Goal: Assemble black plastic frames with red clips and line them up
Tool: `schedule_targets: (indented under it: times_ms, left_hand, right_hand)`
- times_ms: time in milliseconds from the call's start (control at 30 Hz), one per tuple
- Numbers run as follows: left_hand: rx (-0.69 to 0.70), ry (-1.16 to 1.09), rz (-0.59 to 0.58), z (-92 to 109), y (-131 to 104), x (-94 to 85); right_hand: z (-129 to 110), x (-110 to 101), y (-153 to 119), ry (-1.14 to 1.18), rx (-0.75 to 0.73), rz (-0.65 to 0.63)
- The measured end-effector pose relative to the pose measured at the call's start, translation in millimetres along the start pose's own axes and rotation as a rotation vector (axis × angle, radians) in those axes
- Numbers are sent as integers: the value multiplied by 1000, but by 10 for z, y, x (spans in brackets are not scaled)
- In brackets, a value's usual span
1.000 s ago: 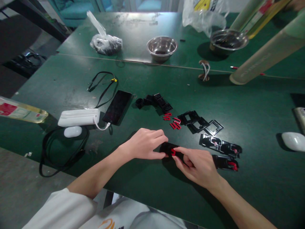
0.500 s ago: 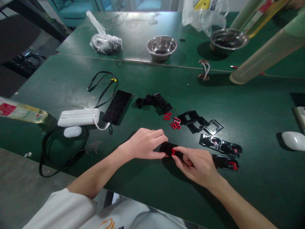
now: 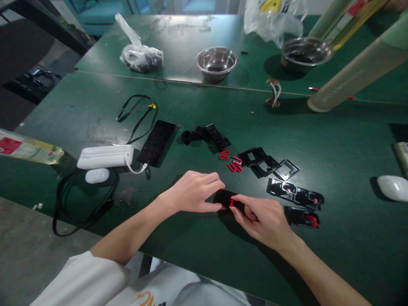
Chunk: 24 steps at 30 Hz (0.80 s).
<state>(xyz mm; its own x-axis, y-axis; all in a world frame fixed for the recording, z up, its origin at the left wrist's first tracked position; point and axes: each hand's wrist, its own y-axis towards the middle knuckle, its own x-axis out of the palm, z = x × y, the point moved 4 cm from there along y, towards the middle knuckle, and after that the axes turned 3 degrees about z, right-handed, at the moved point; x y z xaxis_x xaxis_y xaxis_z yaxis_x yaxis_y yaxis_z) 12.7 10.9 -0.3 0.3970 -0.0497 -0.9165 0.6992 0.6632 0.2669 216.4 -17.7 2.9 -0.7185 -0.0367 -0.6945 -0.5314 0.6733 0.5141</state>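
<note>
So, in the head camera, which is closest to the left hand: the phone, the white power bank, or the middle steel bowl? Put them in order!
From the left hand:
1. Phone, just beyond it, slightly left.
2. White power bank, further left.
3. Steel bowl, far back on the second table.

The dark green table (image 3: 334,140) at the frame's centre looks matt and scuffed. The round steel bowl (image 3: 216,63) near the top is polished metal. At lower right, the flat black plastic parts (image 3: 295,194) shine glossy; the small red plastic clips (image 3: 234,165) at centre look smooth.
</note>
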Motion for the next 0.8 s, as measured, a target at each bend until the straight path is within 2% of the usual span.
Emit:
schedule_targets:
  times_ms: [800]
  left_hand:
    - [5, 8, 8, 0, 5, -7]
  right_hand:
    - [14, 1, 5, -11, 18, -21]
